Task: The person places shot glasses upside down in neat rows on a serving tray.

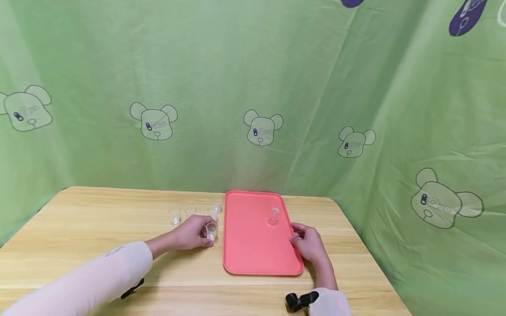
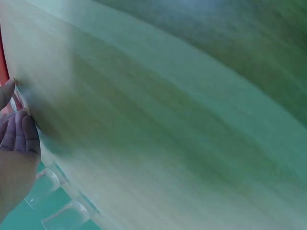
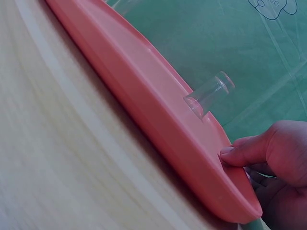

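Observation:
My left hand (image 1: 193, 232) pinches a small clear cup (image 1: 212, 231) between thumb and fingers, its rim facing up, just left of the red tray (image 1: 257, 250). In the left wrist view, this hand (image 2: 19, 153) appears at the left edge, its fingers partly covering the cup. At the tray's right side, my right hand (image 1: 311, 245) grips the rim. The right wrist view shows the thumb (image 3: 235, 155) over the tray's edge, with the other fingers outside and beneath. On the tray, another clear cup (image 3: 208, 95) stands upside down, wide mouth against the surface.
Several more clear cups stand behind the left hand, among them one at the left (image 1: 175, 216) and one near the tray's far left corner (image 1: 217, 204). The wooden table (image 1: 99, 219) meets a green curtain (image 1: 205, 87) at the back and right.

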Tool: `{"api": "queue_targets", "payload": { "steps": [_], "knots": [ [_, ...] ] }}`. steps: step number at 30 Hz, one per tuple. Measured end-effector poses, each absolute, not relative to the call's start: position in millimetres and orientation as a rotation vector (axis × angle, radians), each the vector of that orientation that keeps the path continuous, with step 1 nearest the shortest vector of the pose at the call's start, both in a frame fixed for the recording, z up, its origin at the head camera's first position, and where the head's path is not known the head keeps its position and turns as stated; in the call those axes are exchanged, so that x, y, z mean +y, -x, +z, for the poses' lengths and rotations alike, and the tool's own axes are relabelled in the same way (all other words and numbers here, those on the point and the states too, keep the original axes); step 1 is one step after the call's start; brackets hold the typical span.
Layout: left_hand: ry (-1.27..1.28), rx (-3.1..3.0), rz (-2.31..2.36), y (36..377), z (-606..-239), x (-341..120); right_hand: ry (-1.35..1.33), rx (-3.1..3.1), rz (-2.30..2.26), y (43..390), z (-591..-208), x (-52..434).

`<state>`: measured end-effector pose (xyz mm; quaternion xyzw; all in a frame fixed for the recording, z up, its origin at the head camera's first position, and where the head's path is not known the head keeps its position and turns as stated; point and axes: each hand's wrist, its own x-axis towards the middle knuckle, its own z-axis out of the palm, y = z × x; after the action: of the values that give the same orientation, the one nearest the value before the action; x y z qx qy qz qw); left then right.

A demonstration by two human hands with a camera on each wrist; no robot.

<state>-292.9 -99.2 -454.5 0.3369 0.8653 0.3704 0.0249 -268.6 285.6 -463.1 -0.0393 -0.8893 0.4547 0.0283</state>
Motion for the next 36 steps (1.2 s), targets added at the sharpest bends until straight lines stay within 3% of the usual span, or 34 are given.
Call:
{"api": "queue_targets", "payload": {
  "steps": [8, 36],
  "knots": [
    [-0.951, 2.671, 1.139, 292, -455, -99, 0.123, -2.741, 1.413, 269, -463, 286],
    [-1.005, 2.647, 1.109, 296, -441, -83, 0.12, -2.744, 1.443, 269, -462, 286]
  ]
}}
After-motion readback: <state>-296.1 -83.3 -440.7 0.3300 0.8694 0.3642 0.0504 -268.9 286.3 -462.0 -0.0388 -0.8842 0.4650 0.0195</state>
